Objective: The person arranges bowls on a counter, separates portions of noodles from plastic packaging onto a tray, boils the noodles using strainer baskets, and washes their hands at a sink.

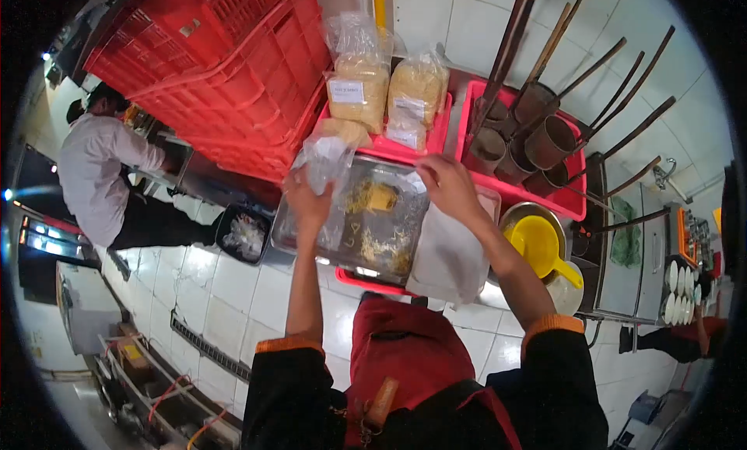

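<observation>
My left hand (307, 205) is over the left side of a metal tray (303, 242), its fingers closed on a clear plastic bag (336, 166). A small clump of yellow noodles (380, 197) lies in the tray, with loose noodle scraps (385, 251) nearer to me. At the tray's upper right edge is my right hand (447, 187), fingers curled together. Whatever those fingertips hold, if anything, is too small to make out. Below the right hand, a whitish plastic sheet or bag (447, 255) lies over the tray's right side.
Bagged noodles (358, 92) stand in a pink tray (436, 135) behind. Red crates (241, 100) are stacked at left. Long-handled metal strainers (548, 142) fill a red bin (576, 193). A yellow dipper (535, 244) sits in a metal bowl. Another person (105, 170) stands far left.
</observation>
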Available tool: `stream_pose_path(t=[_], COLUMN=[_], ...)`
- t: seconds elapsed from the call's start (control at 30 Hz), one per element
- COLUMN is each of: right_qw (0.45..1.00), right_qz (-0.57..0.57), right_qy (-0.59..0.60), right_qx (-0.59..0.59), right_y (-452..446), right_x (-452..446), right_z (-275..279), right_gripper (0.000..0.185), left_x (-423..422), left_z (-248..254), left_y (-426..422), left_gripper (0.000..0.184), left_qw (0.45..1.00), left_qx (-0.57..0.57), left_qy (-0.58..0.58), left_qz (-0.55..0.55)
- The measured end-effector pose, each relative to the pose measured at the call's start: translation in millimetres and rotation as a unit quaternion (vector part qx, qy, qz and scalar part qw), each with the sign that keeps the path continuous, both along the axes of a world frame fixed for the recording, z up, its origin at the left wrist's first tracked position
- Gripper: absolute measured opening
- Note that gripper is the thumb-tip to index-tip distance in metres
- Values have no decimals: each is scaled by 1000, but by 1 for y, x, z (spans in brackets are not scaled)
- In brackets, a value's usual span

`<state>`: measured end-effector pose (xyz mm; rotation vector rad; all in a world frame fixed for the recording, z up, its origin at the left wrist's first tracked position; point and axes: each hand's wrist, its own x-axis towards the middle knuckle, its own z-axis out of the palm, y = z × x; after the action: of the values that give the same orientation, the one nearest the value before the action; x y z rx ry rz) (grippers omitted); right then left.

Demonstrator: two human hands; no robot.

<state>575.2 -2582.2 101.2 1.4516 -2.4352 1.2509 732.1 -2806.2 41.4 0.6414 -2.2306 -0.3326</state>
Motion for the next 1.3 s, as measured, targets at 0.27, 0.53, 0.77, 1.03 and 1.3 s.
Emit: stream_pose_path(t=[0.27,0.53,0.77,1.03,1.3], right_qw=[932,939,987,983,953], right_qz=[-252,8,133,46,77], right_qy=[149,234,-21,121,-291], right_qx=[213,252,91,129,-39], right_y=[-151,-172,-198,-210,-189], right_x=[-81,-27,-66,-96,-52], right_z=[-37,-55,-69,-89,52], right_gripper=[45,50,53,55,48], left_x=[42,5,-102,-97,-61], left_z=[-2,-49,77,75,34], left_y=[-90,-142,-152,-147,-137], left_gripper=[53,26,9,32,60], left_qw=[986,905,697,649,891], left_qx=[152,340,633,640,347], left_qy=[11,-37,178,180,113], left_qz=[-71,-252,-288,-370,-269])
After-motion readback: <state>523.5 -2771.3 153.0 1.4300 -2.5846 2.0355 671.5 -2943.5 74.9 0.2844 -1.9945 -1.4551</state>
